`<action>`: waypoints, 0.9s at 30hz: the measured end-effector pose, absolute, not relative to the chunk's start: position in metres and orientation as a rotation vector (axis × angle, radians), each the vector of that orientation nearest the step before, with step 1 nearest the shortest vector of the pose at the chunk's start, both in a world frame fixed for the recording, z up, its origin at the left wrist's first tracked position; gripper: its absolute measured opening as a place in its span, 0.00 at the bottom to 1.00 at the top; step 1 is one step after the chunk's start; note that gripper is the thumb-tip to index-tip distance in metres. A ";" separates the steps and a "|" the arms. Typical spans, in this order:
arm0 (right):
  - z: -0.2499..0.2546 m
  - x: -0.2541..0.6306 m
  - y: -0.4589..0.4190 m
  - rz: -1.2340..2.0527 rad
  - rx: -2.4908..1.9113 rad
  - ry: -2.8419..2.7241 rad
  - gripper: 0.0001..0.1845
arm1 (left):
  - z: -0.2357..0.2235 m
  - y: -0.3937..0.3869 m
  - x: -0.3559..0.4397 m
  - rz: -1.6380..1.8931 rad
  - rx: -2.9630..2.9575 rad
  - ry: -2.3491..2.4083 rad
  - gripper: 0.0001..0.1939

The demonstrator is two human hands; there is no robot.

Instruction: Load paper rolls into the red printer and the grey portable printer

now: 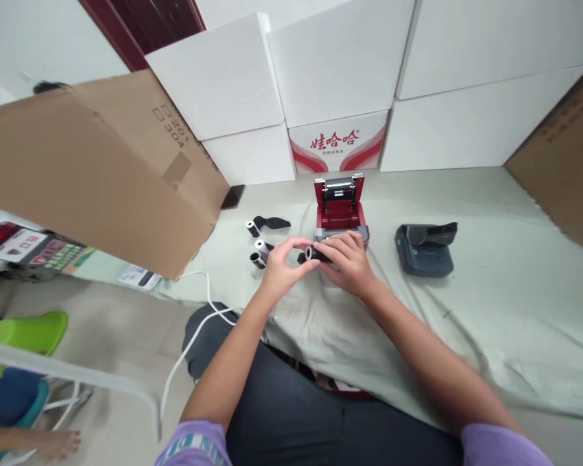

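Both hands are held together over the table, in front of an open red label printer. My right hand is closed around a small black roll whose pale hollow core faces left. My left hand pinches the same roll from the left with thumb and fingers curved round it. A short black piece sticks out under the roll between the hands. The printer's lid is tilted up, showing a black roller inside; its front edge is partly hidden by my right hand. Several small rolls with white or black ends lie left of my hands.
A dark grey device with a raised flap sits to the right. A black strip and a phone lie back left. White boxes line the back; cardboard stands left. A white cable hangs off the table.
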State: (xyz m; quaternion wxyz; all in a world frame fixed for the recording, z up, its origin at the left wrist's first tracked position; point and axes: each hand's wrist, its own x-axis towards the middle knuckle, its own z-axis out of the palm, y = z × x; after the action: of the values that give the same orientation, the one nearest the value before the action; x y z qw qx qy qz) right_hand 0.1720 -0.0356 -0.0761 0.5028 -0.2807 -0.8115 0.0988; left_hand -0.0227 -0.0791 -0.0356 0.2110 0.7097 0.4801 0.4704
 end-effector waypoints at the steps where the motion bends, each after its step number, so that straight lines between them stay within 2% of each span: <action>1: -0.076 0.172 -0.036 0.259 -0.684 -1.941 0.18 | -0.036 -0.079 -0.023 1.299 1.953 1.335 0.17; 3: -0.074 0.174 -0.038 0.300 -0.694 -1.885 0.21 | -0.037 -0.079 -0.026 1.273 1.913 1.355 0.18; 8: -0.069 0.178 -0.040 0.343 -0.709 -1.787 0.24 | -0.040 -0.079 -0.031 1.182 1.918 1.459 0.08; 12: -0.064 0.180 -0.037 0.329 -0.751 -1.798 0.27 | -0.042 -0.080 -0.027 1.160 1.982 1.468 0.06; 16: -0.054 0.184 -0.039 0.453 -0.746 -1.814 0.23 | -0.047 -0.081 -0.021 1.150 2.012 1.436 0.04; 20: -0.043 0.185 -0.044 0.680 -0.873 -1.604 0.18 | -0.054 -0.083 -0.013 1.092 1.968 1.348 0.04; 24: -0.037 0.189 -0.042 0.845 -0.939 -1.420 0.19 | -0.058 -0.089 -0.003 1.034 1.843 1.234 0.06; 27: -0.036 0.199 -0.034 0.830 -0.946 -1.420 0.20 | -0.059 -0.092 0.000 1.029 1.741 1.196 0.08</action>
State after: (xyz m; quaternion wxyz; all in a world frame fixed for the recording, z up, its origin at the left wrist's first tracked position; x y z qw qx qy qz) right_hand 0.1988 -0.0338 -0.0360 0.5829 -0.4052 -0.6081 0.3555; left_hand 0.0004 -0.0915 -0.0590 0.3859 0.6836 0.4696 0.4041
